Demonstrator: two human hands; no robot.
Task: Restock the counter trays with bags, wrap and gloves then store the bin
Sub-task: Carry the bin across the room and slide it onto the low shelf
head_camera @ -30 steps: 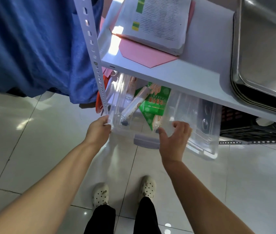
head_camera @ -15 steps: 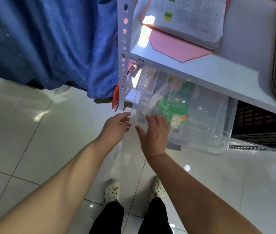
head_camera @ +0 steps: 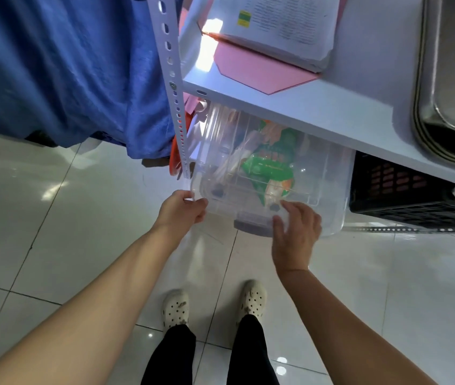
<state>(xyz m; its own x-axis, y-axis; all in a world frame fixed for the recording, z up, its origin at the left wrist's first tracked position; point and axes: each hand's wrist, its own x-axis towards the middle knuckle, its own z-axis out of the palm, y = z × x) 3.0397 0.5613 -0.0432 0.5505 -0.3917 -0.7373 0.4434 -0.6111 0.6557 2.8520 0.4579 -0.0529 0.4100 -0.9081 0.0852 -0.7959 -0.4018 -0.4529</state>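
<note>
A clear plastic bin (head_camera: 323,195) with its clear lid on sits half under the white shelf (head_camera: 331,107), its grey latch (head_camera: 251,222) facing me. Through the lid I see a green packet (head_camera: 270,162) and a clear roll. My left hand (head_camera: 183,209) grips the bin's near left corner with curled fingers. My right hand (head_camera: 297,232) lies with spread fingers on the lid's front edge, just right of the latch.
A stack of printed papers (head_camera: 281,26) on pink sheets lies on the shelf, with steel trays (head_camera: 454,79) at the right. A black crate (head_camera: 404,195) stands beside the bin. Blue cloth (head_camera: 67,65) hangs left of the perforated upright (head_camera: 173,87). Glossy tiles lie underfoot.
The open bin now has its lid on. My right hand moved from the left part of the lid to the front edge by the latch. My left hand stayed at the corner.
</note>
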